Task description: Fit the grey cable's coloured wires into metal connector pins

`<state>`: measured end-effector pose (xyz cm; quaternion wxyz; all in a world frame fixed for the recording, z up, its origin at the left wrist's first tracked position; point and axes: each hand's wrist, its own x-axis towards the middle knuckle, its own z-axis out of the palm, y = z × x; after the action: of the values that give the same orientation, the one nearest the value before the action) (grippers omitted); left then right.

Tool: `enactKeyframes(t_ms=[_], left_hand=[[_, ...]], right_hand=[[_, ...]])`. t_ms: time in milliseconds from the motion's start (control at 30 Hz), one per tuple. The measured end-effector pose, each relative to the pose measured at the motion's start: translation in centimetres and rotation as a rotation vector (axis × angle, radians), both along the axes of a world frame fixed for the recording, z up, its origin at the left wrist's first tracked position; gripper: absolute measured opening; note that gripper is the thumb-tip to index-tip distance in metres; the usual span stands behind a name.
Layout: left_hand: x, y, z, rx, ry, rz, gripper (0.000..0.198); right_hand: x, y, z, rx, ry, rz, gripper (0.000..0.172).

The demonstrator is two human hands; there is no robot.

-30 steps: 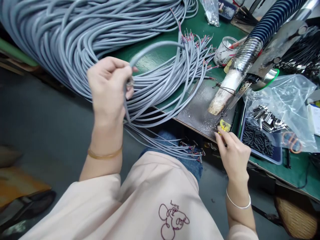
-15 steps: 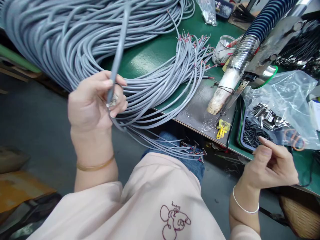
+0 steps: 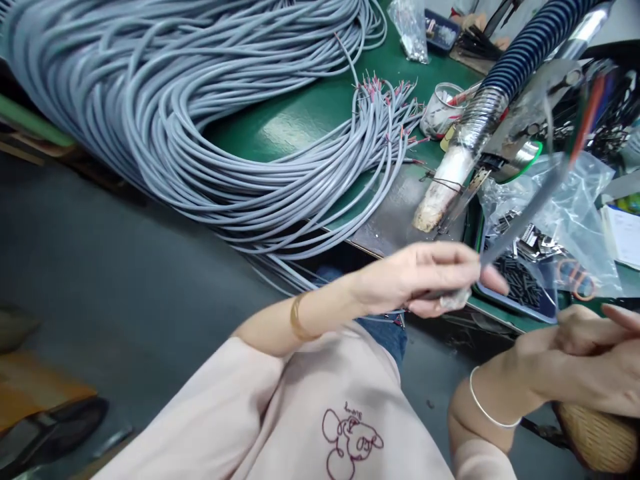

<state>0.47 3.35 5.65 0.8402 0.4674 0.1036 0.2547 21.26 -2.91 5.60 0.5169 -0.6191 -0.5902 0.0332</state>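
Note:
My left hand is closed around a grey cable in front of the bench edge. The cable slants up and right from the fingers, and loose coloured wires fan out of its far end, blurred. At the right edge my right hand has its fingers curled in, partly cut off by the frame; whatever lies between them is hidden. It is nearest to a blue tray of small black pieces. A big bundle of grey cables with stripped red-tipped ends lies across the green bench.
A ribbed blue hose with a pale nozzle reaches down over the bench. A plastic bag covers metal connector parts, with orange-handled scissors beside them. A clear cup stands behind. More cable ends rest on my lap.
My left hand has swung from the cable bundle far to the right, carrying the grey cable. The right hand has shifted right, partly out of view.

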Motion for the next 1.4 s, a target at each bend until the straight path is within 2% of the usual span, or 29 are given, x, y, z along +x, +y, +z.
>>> enactKeyframes(t_ms=[67,100,200,267,367,467,567,667,733,800,933,1033,1200,1400], left_hand=[[0.8,-1.6,-2.8,0.008,0.060,-0.020,0.026],[0.6,-2.2,-4.1,0.020,0.136,0.027,0.026],[-2.1,-3.1,-7.0,0.044,0.304,0.138,0.031],[-4.2,-3.2,-7.8,0.043,0.386,0.161,0.035],[-6.0,-3.2,-8.3,0.014,0.464,0.137,0.040],[-6.0,-3.5,-8.8,-0.009,0.480,0.084,0.043],[-4.7,-3.7,-9.3,-0.023,0.463,0.051,0.040],[-2.9,-3.6,-9.3,-0.129,0.331,0.071,0.039],[-1.6,-3.4,-8.7,-0.185,0.234,0.201,0.039],[-0.6,-3.2,-7.9,-0.162,0.181,0.308,0.032],[0.0,-2.6,-6.3,-0.145,0.204,0.471,0.028],[-0.5,-2.3,-5.8,-0.128,0.217,0.479,0.025],[-0.8,-2.2,-5.6,-0.088,0.276,0.468,0.018],[-0.6,-2.4,-5.6,-0.075,0.290,0.421,0.014]], right_hand=[[0.1,-0.3,0.1,-0.030,0.015,-0.022,0.038],[0.1,-0.6,0.1,-0.047,0.028,-0.037,0.037],[-0.2,-1.6,-0.5,-0.095,0.102,-0.071,0.031],[-0.5,-1.8,-1.0,-0.141,0.173,-0.054,0.025],[-1.1,-1.5,-1.9,-0.282,0.227,0.054,0.019],[-2.0,-0.9,-2.2,-0.406,0.228,0.175,0.018],[-3.0,-0.7,-2.1,-0.423,0.210,0.224,0.017],[-3.9,-0.7,-2.1,-0.430,0.136,0.275,0.017],[-4.4,-0.6,-2.2,-0.444,0.091,0.312,0.017],[-4.7,-0.6,-2.5,-0.425,0.098,0.287,0.018],[-4.9,-0.8,-3.4,-0.337,0.087,0.203,0.018],[-4.8,-1.2,-3.8,-0.307,0.054,0.198,0.015],[-4.4,-0.7,-4.3,-0.253,0.229,0.064,0.012],[-4.2,0.1,-4.6,-0.352,0.252,0.258,0.008]])
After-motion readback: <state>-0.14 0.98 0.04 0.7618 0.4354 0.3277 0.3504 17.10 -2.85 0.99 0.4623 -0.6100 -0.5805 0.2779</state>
